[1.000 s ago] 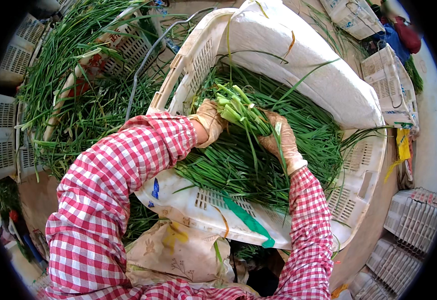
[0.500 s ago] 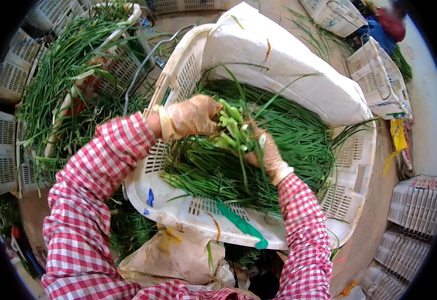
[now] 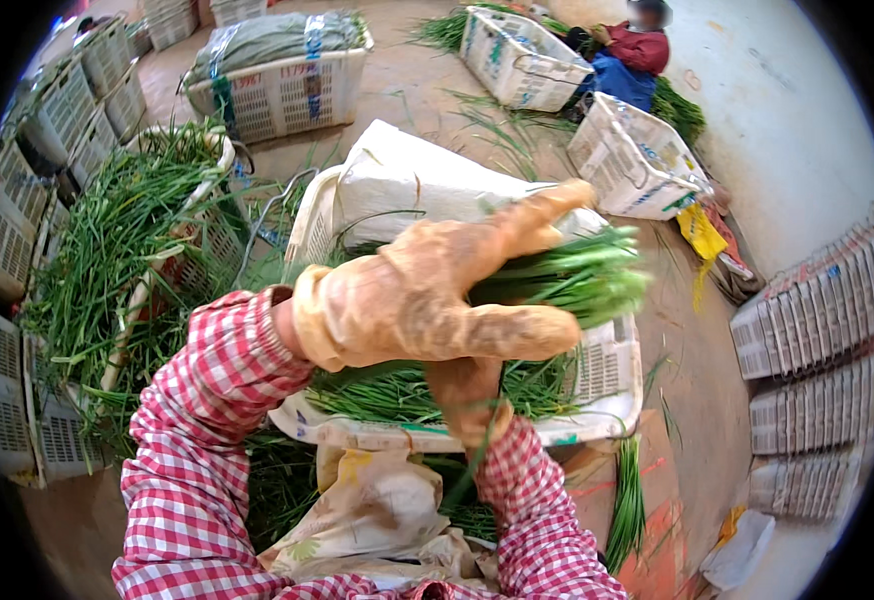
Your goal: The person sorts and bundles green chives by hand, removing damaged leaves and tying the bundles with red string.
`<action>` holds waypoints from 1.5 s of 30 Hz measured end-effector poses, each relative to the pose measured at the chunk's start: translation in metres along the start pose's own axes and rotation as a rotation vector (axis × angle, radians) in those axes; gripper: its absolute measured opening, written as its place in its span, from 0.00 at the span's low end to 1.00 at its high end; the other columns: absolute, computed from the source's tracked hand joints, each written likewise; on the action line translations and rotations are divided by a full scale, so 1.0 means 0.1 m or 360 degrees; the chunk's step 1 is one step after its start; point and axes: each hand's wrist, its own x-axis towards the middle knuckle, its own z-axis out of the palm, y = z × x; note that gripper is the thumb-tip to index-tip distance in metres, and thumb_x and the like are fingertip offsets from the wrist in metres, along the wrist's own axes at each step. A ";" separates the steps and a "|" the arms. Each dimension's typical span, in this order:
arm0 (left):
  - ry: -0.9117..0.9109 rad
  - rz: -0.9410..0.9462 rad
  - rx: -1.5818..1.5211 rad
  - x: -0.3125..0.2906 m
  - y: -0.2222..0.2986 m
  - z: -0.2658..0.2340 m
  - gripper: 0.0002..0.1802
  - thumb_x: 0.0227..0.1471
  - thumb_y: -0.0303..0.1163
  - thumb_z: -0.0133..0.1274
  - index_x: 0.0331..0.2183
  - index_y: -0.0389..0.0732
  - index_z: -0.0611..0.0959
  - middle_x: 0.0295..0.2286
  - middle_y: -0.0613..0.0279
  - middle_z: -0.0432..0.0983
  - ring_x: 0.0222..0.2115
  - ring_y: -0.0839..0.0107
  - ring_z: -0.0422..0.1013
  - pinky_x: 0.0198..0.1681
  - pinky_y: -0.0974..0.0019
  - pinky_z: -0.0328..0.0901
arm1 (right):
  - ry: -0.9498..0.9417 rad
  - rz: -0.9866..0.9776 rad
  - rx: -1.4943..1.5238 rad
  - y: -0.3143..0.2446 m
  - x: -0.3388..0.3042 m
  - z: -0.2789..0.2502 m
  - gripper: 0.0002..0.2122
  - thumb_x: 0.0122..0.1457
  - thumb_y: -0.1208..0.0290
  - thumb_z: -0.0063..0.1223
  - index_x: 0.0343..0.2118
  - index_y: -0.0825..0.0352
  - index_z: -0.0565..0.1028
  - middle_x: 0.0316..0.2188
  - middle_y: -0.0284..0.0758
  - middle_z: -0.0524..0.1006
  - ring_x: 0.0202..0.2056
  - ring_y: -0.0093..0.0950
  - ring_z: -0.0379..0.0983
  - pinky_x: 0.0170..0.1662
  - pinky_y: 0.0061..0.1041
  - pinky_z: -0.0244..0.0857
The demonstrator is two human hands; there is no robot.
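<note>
Our left hand, in a tan, soil-stained glove (image 3: 407, 300), reaches across the bunch of long, slim, bright green leaf stalks (image 3: 582, 285), its digits stretched straight and spread apart rather than clenched. The bunch lies behind them, its blurred end poking out toward three o'clock, above the white, slotted plastic basket (image 3: 605, 370). Our right hand, gloved too (image 3: 465, 395), comes in underneath from five o'clock; its fingers are hidden behind the left, so we cannot tell whether they grasp the stalks.

To handle this well, we judge that we should let one hand bear the bunch firmly while the other stays light, because slim leaves probably bruise under a hard squeeze. We should keep the stalks parallel and their ends level, and stay clear of the loose dark green leaves (image 3: 377, 395) in the basket, at six o'clock from our left palm, lest strays tangle in. The white, smooth folded sheet (image 3: 407, 170) at twelve o'clock could also snag the bunch if we swing wide.
</note>
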 end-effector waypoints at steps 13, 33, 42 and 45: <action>0.0279 -0.0773 -0.1048 -1.83 -0.07 1.45 0.36 0.40 0.29 0.66 0.51 0.38 0.68 0.44 0.63 0.70 0.44 0.74 0.66 0.49 0.69 0.62 | 0.0328 0.0074 -0.0616 -0.38 -1.67 1.02 0.22 0.53 0.66 0.60 0.48 0.68 0.68 0.37 0.32 0.74 0.39 0.22 0.69 0.43 0.21 0.64; 0.0557 -0.1420 -0.1112 -3.44 -0.07 2.30 0.33 0.47 0.26 0.59 0.54 0.37 0.66 0.44 0.63 0.72 0.40 0.76 0.69 0.45 0.72 0.64 | 0.0975 0.0650 -0.0131 0.13 -1.94 0.20 0.13 0.62 0.60 0.44 0.28 0.64 0.70 0.18 0.24 0.64 0.19 0.15 0.59 0.22 0.16 0.56; 0.0603 -0.1286 -0.0886 -3.57 0.02 2.32 0.26 0.50 0.32 0.53 0.50 0.36 0.68 0.29 0.72 0.68 0.28 0.81 0.61 0.35 0.74 0.61 | 0.1100 0.0075 -0.1385 -1.02 -1.86 0.01 0.14 0.64 0.66 0.35 0.29 0.66 0.73 0.20 0.32 0.75 0.18 0.18 0.72 0.09 0.15 0.58; 0.0626 -0.1223 -0.0724 -3.59 -0.01 2.32 0.28 0.51 0.32 0.52 0.52 0.35 0.67 0.37 0.66 0.73 0.35 0.77 0.67 0.43 0.73 0.62 | -0.0058 -0.0031 -0.1999 -0.64 -1.99 0.78 0.19 0.53 0.55 0.57 0.43 0.62 0.75 0.28 0.34 0.78 0.28 0.23 0.74 0.33 0.24 0.69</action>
